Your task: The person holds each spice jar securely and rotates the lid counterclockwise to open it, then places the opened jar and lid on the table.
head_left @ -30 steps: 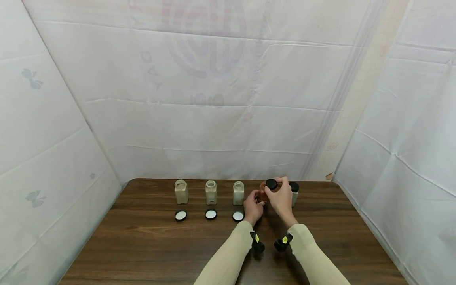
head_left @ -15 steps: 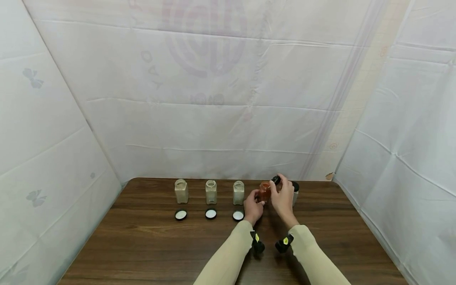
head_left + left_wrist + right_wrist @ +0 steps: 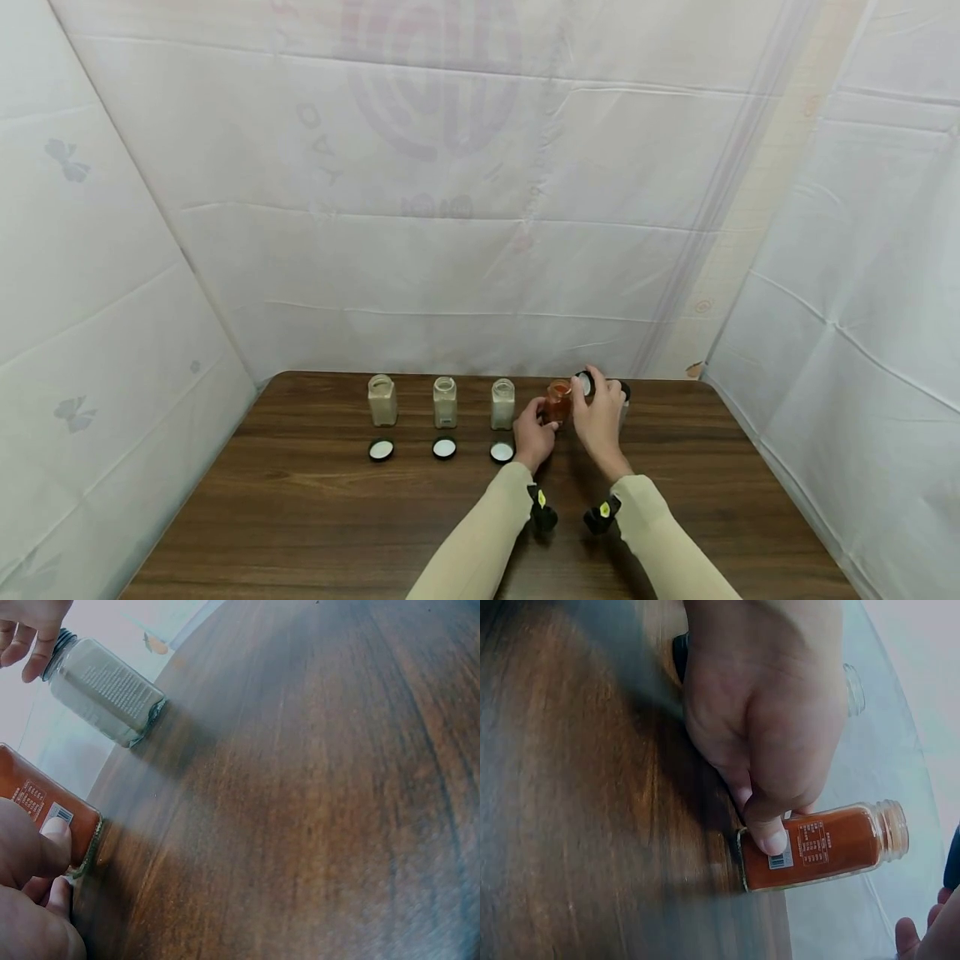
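Toward the far right of the brown wooden table (image 3: 300, 517), the left hand (image 3: 534, 437) grips a small clear jar (image 3: 558, 402) filled with orange-red powder, its thumb pressed over the white barcode label low on the jar's side. The jar has a squarish body, a short threaded neck and an open mouth with no lid on it. It stands upright on the table, long axis vertical and mouth pointing up, its base touching the wood. The left hand wraps the jar from the near left side, fingers curled round the lower body. Just right of the jar's mouth and slightly above it, the right hand (image 3: 600, 417) pinches a black lid (image 3: 584, 382) between curled fingertips, its white inner face turned toward the head camera; the lid is clear of the jar's neck. Close behind the right hand stands a pale-filled jar with a black cap (image 3: 106, 691), near the orange jar but not touching it. To the left, three open jars of pale powder (image 3: 444, 403) stand in a row, each with a loose lid (image 3: 444, 449) lying white side up in front of it.
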{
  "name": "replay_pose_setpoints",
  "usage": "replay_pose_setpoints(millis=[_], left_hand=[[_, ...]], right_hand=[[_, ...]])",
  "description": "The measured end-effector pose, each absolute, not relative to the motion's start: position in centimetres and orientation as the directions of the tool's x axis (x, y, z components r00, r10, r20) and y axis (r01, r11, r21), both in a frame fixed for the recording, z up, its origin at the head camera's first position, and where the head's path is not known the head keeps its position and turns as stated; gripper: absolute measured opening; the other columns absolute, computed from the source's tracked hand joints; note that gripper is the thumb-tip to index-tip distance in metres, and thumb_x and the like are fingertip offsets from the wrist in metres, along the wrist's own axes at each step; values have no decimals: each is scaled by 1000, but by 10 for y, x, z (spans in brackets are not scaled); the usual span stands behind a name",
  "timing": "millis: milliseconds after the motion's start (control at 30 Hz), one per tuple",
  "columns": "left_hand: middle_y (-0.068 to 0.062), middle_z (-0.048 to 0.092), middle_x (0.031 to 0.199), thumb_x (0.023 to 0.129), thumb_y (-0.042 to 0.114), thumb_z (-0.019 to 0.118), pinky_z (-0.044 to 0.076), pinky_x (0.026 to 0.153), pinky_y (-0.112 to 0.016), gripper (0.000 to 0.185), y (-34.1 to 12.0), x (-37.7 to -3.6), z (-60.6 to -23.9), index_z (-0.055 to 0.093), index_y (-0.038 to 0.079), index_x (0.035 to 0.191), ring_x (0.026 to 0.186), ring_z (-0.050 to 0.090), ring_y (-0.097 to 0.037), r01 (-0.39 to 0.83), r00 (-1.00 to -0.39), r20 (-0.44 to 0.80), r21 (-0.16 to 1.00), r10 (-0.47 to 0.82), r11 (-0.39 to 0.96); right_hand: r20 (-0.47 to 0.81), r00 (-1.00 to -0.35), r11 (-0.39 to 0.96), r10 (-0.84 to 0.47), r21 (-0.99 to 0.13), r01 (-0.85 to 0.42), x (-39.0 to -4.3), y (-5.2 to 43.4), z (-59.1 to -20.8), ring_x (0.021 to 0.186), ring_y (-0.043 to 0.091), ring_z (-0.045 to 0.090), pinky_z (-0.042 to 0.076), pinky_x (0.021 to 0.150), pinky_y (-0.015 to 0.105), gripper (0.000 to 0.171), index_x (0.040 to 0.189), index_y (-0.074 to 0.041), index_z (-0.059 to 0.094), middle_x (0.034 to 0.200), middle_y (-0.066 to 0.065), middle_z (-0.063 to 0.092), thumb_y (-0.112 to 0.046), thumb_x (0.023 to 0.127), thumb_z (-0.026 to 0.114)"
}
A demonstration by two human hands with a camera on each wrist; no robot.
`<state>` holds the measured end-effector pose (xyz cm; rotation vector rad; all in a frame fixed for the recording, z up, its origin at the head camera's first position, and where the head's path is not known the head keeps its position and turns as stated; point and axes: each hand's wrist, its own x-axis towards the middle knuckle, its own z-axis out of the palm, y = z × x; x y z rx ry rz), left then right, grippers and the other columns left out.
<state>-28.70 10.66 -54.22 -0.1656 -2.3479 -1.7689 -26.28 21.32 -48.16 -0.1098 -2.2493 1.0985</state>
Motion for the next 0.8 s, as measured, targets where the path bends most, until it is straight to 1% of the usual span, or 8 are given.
replay_pose_setpoints(millis=[167, 267, 400, 500, 633, 800], left_hand=[[-15, 71, 118, 83, -15, 71, 56, 99, -42, 43, 106, -289, -544, 67, 0, 123, 119, 65, -34, 201, -975, 219, 939, -32, 280], [-16, 71, 119, 83, -15, 71, 56, 100, -42, 43, 106, -289, -544, 67, 0, 124, 119, 64, -34, 201, -975, 218, 940, -32, 277], [-16, 71, 118, 84, -14, 72, 56, 99, -42, 43, 106, -289, -543, 67, 0, 123, 119, 65, -34, 207, -974, 224, 937, -29, 280], [-16, 71, 118, 84, -13, 72, 56, 99, -42, 42, 106, -287, -542, 67, 0, 123, 118, 65, -34, 211, -974, 227, 937, -26, 278], [-16, 71, 119, 84, -14, 71, 56, 99, -42, 42, 106, -287, -542, 67, 0, 124, 119, 65, -34, 213, -973, 228, 938, -23, 273], [-16, 70, 120, 85, -14, 71, 56, 100, -41, 42, 106, -287, -542, 66, 0, 124, 120, 64, -35, 208, -975, 221, 940, -19, 271]], right_hand=[[512, -791, 661, 335, -726, -190, -260, 215, -481, 97, 42, 43, 39, 82, 56, 45, 136, 2, 62, 114, 28, 52, -28, 103, 65], [517, -789, 662, 331, -724, -197, -258, 216, -482, 96, 41, 43, 41, 80, 55, 44, 133, 3, 63, 113, 27, 54, -27, 101, 68], [548, -781, 686, 299, -692, -222, -255, 220, -483, 94, 40, 45, 42, 76, 52, 43, 129, 4, 66, 110, 26, 56, -26, 99, 71], [556, -789, 715, 263, -661, -228, -253, 223, -484, 93, 40, 46, 42, 77, 51, 43, 129, 4, 66, 110, 25, 57, -25, 98, 73], [535, -814, 730, 225, -646, -223, -249, 230, -485, 95, 39, 46, 42, 78, 49, 46, 130, 3, 65, 114, 24, 58, -26, 96, 75], [527, -835, 744, 159, -620, -249, -244, 239, -485, 95, 38, 47, 40, 77, 46, 45, 132, 4, 62, 118, 25, 59, -18, 95, 77]])
